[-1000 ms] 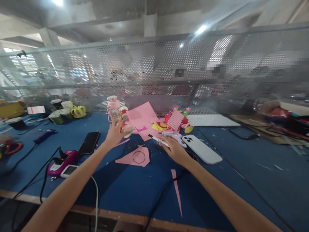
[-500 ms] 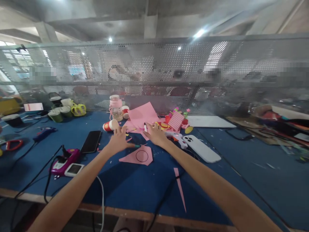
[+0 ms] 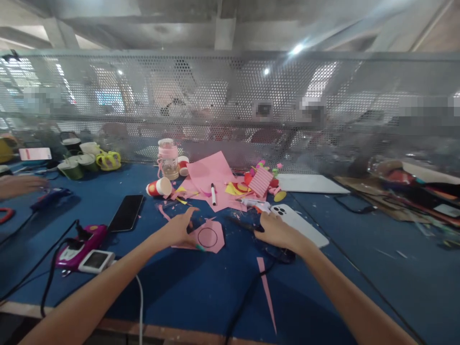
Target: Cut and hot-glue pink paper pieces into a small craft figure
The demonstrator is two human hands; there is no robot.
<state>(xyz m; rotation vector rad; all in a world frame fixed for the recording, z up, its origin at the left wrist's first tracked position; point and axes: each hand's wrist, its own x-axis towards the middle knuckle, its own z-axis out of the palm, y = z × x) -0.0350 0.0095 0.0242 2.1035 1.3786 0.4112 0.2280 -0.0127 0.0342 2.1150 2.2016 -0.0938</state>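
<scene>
perforated metal screen (image 3: pixel 230 103) across the back, blue tabletop (image 3: pixel 201 292) below it, and we go from the left! at the left edge another person's hand (image 3: pixel 23 186) hangs over a dark blue tool (image 3: pixel 52 198) with a cable. green cups (image 3: pixel 70 169) and a yellow holder (image 3: pixel 109 161) sit behind. next, a purple power strip (image 3: pixel 81 247) with black plugs, a white charger (image 3: pixel 97 261) just beside it, then a black phone (image 3: pixel 125 213) lying flat.

now left of centre: your left hand (image 3: pixel 177 229) is loose, thumb and forefinger well apart, over the left end of the pink piece (image 3: pixel 213 235) with a drawn circle, which lies at the frame's middle. behind it, a paper cup (image 3: pixel 159 187) on its side, a clear bottle (image 3: pixel 168 163) upright, a pink sheet (image 3: pixel 212 170), and a marker (image 3: pixel 213 195) lying on pink paper.

right of centre, your right hand (image 3: pixel 275 229) has curled fingers by a blurred dark thing (image 3: pixel 242 223); whether you grip it, i cannot tell. below, a thin pink strip (image 3: pixel 266 297). just beyond that hand, a white phone (image 3: pixel 302 224); at far right, brown cardboard (image 3: pixel 362 191).
</scene>
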